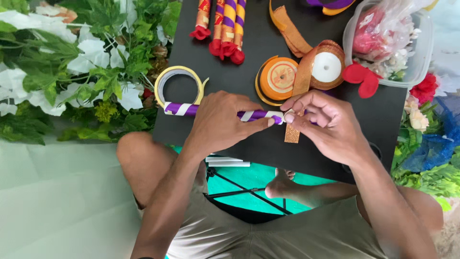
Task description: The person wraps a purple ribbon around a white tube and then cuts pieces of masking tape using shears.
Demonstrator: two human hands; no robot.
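My left hand point(221, 122) grips a stick wrapped in purple and white ribbon point(179, 109), held level over a small black table point(254, 144). My right hand point(325, 125) pinches the stick's right end together with a strip of glittery gold ribbon point(292, 133). That strip runs up to a gold ribbon spool point(327, 66) standing just beyond my fingers. An orange ribbon spool point(279, 76) lies beside it.
A roll of tape point(178, 82) lies at the table's left edge. Several finished sticks with red ends point(225, 29) lie at the back. A clear tub of fabric flowers point(388, 38) sits at the right. Artificial leaves and white flowers point(72, 62) flank the table.
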